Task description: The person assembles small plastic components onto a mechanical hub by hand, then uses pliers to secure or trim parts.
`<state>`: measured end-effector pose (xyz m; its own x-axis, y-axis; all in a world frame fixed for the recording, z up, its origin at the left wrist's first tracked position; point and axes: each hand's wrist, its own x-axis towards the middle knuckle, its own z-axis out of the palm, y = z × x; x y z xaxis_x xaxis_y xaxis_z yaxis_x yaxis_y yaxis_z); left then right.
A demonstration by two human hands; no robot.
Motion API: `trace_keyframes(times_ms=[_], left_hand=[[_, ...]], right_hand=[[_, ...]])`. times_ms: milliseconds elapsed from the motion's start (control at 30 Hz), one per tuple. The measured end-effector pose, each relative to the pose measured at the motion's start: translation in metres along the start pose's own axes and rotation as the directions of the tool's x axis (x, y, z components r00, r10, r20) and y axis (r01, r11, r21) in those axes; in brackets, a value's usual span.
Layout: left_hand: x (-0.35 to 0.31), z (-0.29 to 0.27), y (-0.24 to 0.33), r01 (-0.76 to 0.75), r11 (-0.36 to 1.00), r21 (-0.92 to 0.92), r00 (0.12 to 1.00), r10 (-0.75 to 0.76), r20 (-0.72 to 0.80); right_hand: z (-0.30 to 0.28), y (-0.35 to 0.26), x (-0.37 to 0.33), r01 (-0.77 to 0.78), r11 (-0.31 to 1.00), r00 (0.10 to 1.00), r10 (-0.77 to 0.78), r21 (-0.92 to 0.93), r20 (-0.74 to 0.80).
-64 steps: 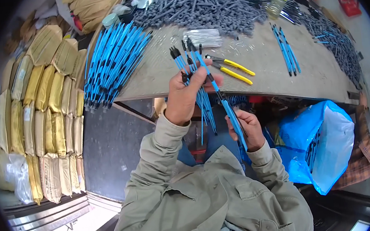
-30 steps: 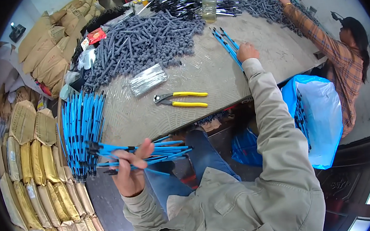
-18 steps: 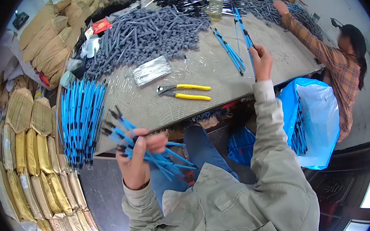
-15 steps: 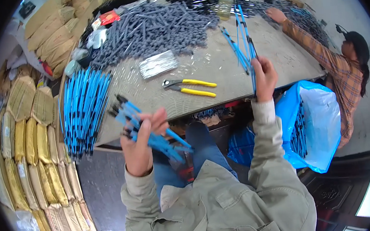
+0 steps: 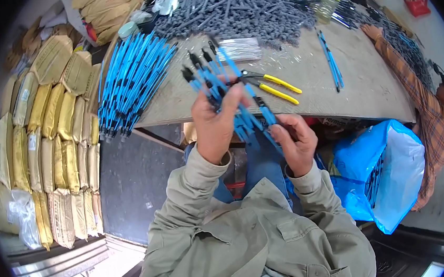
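A loose bundle of thin blue rods with black ends (image 5: 209,77) is held in my left hand (image 5: 215,120), above my lap at the table's front edge. My right hand (image 5: 297,141) pinches blue rods with black bands (image 5: 266,113) at the bundle's right side. Some rods are blurred, and how many each hand grips is hidden. Beyond my hands lie end-cutting nippers with yellow handles (image 5: 280,92). Behind the bundle is a flat stack of silvery thin strips (image 5: 239,49). A few more blue rods (image 5: 330,61) lie on the table to the right.
A large pile of blue rods (image 5: 130,86) covers the table's left end. Grey ridged tubes (image 5: 237,10) heap up at the back, near a yellow-lidded jar (image 5: 329,3). A blue bag (image 5: 362,173) stands at right, beside a co-worker's plaid sleeve (image 5: 403,64). Packed sacks (image 5: 48,148) line the left.
My right hand has come from above the table to the bundle in my left hand, bringing blue rods along. The view has shifted, so the table appears farther right and higher.
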<state>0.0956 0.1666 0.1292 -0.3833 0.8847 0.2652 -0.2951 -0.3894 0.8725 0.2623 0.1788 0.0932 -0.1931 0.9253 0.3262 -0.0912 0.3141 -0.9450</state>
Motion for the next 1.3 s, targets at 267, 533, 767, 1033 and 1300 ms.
trace_keyframes(times_ms=[267,533,767,1033,1300], left_hand=[[-0.009,-0.018,0.043,0.101,0.965,-0.242,0.994,-0.087,0.067],[-0.022,-0.017,0.051,0.205,0.933,-0.296,0.967,-0.147,0.207],[-0.018,-0.019,0.012,0.343,0.936,-0.076,0.939,-0.339,0.059],[0.001,-0.033,-0.015,0.206,0.974,-0.094,0.974,-0.213,-0.073],[-0.019,-0.020,0.000,0.165,0.972,-0.168,0.982,-0.177,-0.061]], right_hand=[[-0.103,0.082,0.152,0.000,0.629,0.929,-0.288,-0.777,-0.233],[-0.197,0.126,0.207,-0.369,-0.021,0.913,-0.192,-0.929,-0.359],[-0.174,0.093,0.143,-0.151,0.519,0.849,-0.367,-0.841,-0.380],[-0.055,0.013,0.026,0.122,0.966,0.932,-0.191,-0.228,-0.309],[0.011,0.017,-0.021,0.171,0.982,0.984,-0.174,-0.077,-0.040]])
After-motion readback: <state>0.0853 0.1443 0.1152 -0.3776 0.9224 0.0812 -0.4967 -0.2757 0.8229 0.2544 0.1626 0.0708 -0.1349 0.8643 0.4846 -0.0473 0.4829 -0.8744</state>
